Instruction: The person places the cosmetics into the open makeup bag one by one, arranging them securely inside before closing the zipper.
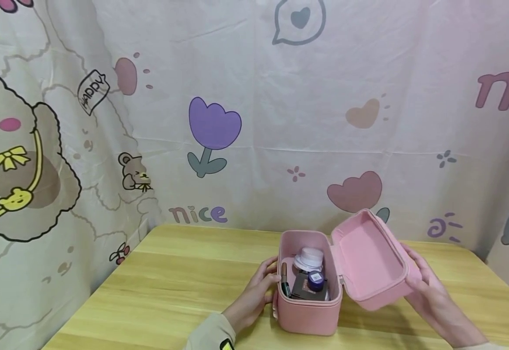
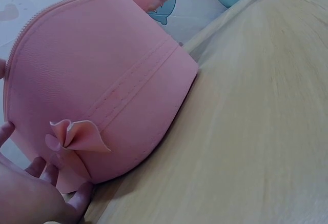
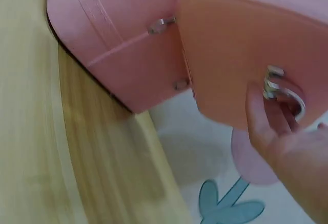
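A pink makeup case (image 1: 307, 316) stands on the table with its zipped lid (image 1: 372, 257) swung out to the right. Inside lie a dark blue jar (image 1: 316, 280), a dark flat box (image 1: 302, 287), a slim brown-and-dark tube (image 1: 285, 281) and clear-white round containers (image 1: 310, 259). My left hand (image 1: 254, 296) rests against the case's left side, fingertips spread near a pink bow (image 2: 79, 136) in the left wrist view. With my right hand (image 1: 431, 291) I hold the lid from outside, fingers hooked at its metal-ended handle (image 3: 292, 95).
The wooden table (image 1: 184, 277) runs back to a printed cloth (image 1: 254, 121) with tulips, hearts and bears, which also hangs at the left. Metal zipper pulls (image 3: 160, 26) hang at the seam between case and lid.
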The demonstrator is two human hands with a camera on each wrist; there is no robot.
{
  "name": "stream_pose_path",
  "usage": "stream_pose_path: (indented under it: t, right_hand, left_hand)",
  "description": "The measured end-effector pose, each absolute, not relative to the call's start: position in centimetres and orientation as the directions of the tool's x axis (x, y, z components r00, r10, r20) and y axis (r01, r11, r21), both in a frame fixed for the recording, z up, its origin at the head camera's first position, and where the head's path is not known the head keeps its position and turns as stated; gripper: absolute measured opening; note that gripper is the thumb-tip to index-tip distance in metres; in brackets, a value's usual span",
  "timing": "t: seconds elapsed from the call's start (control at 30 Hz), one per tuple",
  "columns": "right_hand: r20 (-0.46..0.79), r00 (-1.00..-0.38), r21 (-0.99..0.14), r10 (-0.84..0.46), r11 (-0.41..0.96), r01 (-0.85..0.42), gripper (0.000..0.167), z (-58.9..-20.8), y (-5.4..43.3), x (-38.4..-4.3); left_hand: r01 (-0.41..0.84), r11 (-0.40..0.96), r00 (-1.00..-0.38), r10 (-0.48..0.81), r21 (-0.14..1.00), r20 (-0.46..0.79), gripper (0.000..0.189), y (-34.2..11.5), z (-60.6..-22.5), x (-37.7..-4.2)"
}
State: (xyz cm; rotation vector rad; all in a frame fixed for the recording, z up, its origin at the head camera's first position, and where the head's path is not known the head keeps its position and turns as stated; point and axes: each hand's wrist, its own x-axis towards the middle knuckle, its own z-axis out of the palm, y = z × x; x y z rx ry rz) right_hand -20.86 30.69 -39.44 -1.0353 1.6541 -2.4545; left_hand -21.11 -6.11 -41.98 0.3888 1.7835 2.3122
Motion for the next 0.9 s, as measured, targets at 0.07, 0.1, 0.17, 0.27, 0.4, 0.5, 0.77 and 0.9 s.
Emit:
stream_pose_path:
  t: [0.07, 0.1, 0.17, 0.27, 0.4, 0.5, 0.77, 0.9]
  right_hand:
    - [0.536, -0.793, -0.823, -0.289, -0.389, -0.414, 0.054, -39.0, 29.5, -20.3]
    - [0.545, -0.797, -0.823, -0.259, -0.346, -0.451, 0.055, -38.7, 28.9, -20.0]
    - [0.557, -0.805, -0.828, -0.203, -0.209, -0.52, 0.064, -38.0, 27.6, -19.3]
    - [0.603, -0.778, -0.797, -0.175, -0.091, -0.597, 0.082, -37.0, 25.8, -18.7]
    - [0.686, -0.708, -0.725, -0.171, -0.077, -0.684, 0.095, -36.2, 24.1, -18.4]
    - [0.725, -0.667, -0.683, -0.169, -0.051, -0.729, 0.094, -35.9, 23.3, -18.3]
    - [0.732, -0.63, -0.59, -0.261, 0.221, -0.777, 0.089, -35.3, 21.9, -18.3]
    - [0.729, -0.618, -0.518, -0.293, 0.354, -0.779, 0.086, -35.1, 21.4, -18.2]
  left_hand:
    - [0.005, -0.252, -0.947, 0.309, 0.968, 0.086, 0.062, -6.2, -41.9, -21.1]
    - [0.005, -0.249, -0.948, 0.307, 0.968, 0.084, 0.062, -6.2, -41.9, -21.1]
    - [0.006, -0.243, -0.95, 0.302, 0.97, 0.081, 0.061, -6.3, -41.9, -21.1]
    - [0.005, -0.241, -0.951, 0.299, 0.971, 0.079, 0.061, -6.4, -42.0, -21.1]
    - [0.0, -0.243, -0.951, 0.299, 0.97, 0.075, 0.061, -6.4, -42.1, -21.1]
    - [-0.003, -0.238, -0.952, 0.298, 0.971, 0.071, 0.061, -6.3, -42.0, -21.0]
    - [-0.004, -0.24, -0.949, 0.307, 0.971, 0.072, 0.062, -6.2, -41.4, -21.3]
    - [-0.017, -0.255, -0.944, 0.323, 0.967, 0.069, 0.062, -6.0, -41.4, -21.3]
